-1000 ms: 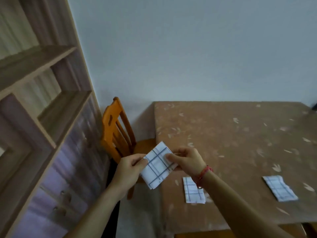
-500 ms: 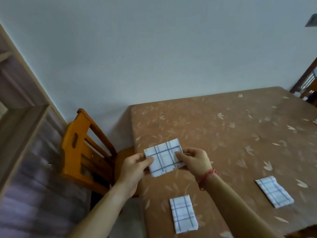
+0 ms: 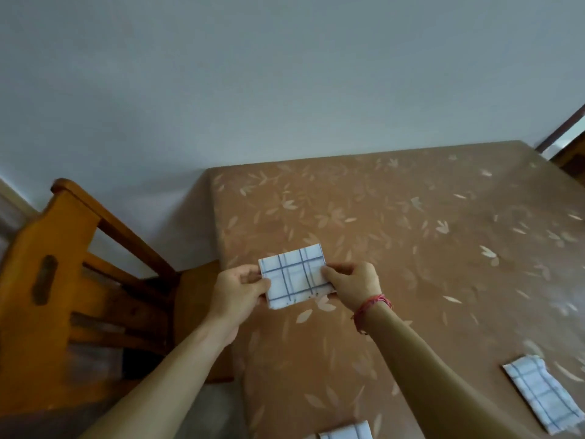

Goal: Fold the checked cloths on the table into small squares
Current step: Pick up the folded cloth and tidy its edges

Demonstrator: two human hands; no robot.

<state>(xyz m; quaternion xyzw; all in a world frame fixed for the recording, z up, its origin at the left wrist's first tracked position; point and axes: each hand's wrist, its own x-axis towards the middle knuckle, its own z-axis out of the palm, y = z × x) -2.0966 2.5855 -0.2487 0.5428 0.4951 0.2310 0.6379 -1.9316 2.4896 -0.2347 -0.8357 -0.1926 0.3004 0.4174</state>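
Here, in the head view, a folded checked cloth (image 3: 292,275) sits directly between the two hands, over the near left part of the counter (image 3: 411,248). The left hand (image 3: 239,291) pinches its left short edge and the right hand (image 3: 351,282), with a red band (image 3: 372,307) at the wrist, pinches its right short edge, thumbs on top. Both hands are therefore closed on the same piece. The cloth looks raised off the counter, though whether its lower edge touches the surface cannot be told.

What matters is the long axis: it runs from hand to hand, left to right, tipped a little so the right end lies farther away. The piece is wider than it is deep, so it is probably not yet a small square. One more fold would likely carry one short edge across to the other, and neither hand is clearly the nearer, since each holds an end.

A second cloth (image 3: 543,396) lies folded on the counter well to the right, and a third cloth (image 3: 345,431) shows at the bottom edge. A wooden chair (image 3: 63,280) stands to the left of the counter
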